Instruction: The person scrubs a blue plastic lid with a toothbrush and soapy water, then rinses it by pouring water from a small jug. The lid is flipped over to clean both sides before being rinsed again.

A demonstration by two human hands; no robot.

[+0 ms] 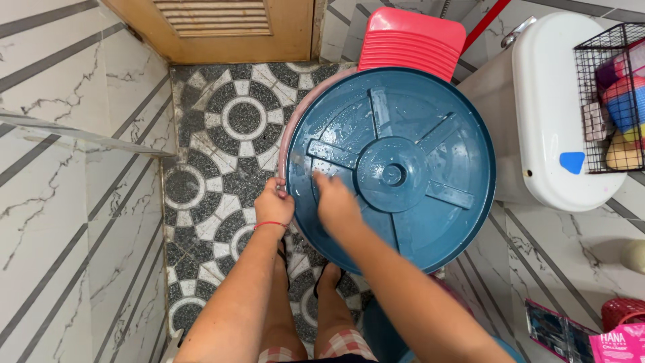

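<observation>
A large round blue plastic lid (403, 161) with raised spokes and a central hub is wet and covers a pinkish container whose rim (287, 134) shows at its left. My left hand (274, 202) grips the lid's left edge; a red thread circles that wrist. My right hand (336, 202) rests flat on top of the lid, fingers near a spoke left of the hub. Whether it holds anything under the palm is hidden.
A red ribbed washboard (411, 42) leans behind the lid. A white toilet cistern (554, 114) stands at right beside a black wire basket (615, 94) of sponges. Patterned floor tiles (228, 128), a wooden door (222, 27), marble walls, my legs below.
</observation>
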